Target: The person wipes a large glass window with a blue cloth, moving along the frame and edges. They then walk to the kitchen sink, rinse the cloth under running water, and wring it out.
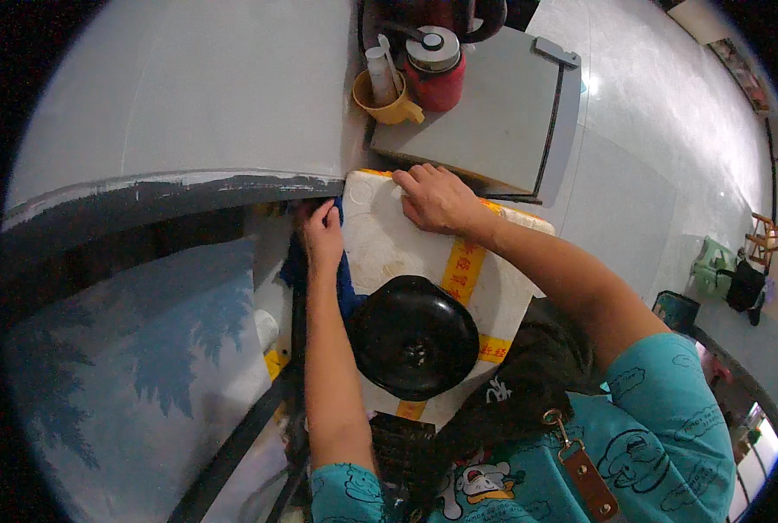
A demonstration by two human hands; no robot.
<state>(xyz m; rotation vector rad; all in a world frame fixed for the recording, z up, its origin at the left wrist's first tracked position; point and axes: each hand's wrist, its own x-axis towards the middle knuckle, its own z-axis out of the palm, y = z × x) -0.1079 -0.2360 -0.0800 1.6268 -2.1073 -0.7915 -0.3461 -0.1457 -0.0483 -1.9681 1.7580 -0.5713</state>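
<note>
Before me stands a white foam box (389,242) with strips of yellow tape that bear red writing. On its near part lies a round black lid or shallow pan (415,337). My right hand (441,199) rests at the box's far edge, its fingers bent over the rim. At the box's left side my left hand (321,232) touches a dark blue cloth (344,278), thumb and forefinger close together; whether it grips the cloth is hard to tell, as the fingertips are in shadow.
Beyond the box is a low grey-topped cabinet (487,131) with a red lidded jar (436,78) and a yellow mug (389,108) holding a tube. A wall edge (186,186) runs at the left, above a tree-patterned curtain or panel (160,340). A green chair (714,268) stands far right.
</note>
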